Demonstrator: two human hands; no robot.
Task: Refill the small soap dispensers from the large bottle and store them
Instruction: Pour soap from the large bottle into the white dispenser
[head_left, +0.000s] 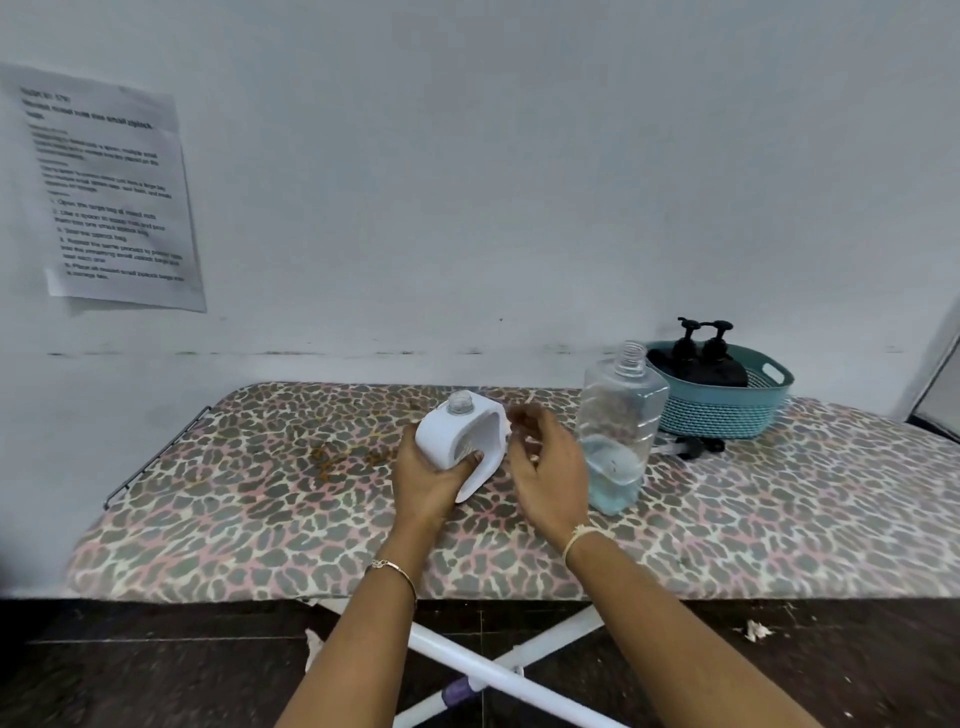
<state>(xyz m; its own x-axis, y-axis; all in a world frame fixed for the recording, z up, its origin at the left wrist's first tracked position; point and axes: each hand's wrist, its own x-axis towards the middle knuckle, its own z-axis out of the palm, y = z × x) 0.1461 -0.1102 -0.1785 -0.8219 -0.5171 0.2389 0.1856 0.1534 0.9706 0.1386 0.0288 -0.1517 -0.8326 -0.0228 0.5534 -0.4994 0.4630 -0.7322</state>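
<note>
Working on leopard-print ironing board. Teal basket sitting at far right corner, two black pump dispensers standing inside. Large bottle standing open right of middle, blue soap low in it. We are gripping white dispenser, uncapped and tilted, in left hand at middle. Right hand hovering just beside it, fingers loosely spread, holding nothing. Loose black pump lying behind large bottle. Doing it well, we judge: standing dispenser upright, steadying it, pouring slowly into narrow neck.

Left stretch of the leopard-print ironing board lies wide open. Mid-board, the white dispenser gripped in the left hand fills the space. Just right stands the large clear bottle, a black pump lying behind it, and the teal basket blocks the far right corner.
</note>
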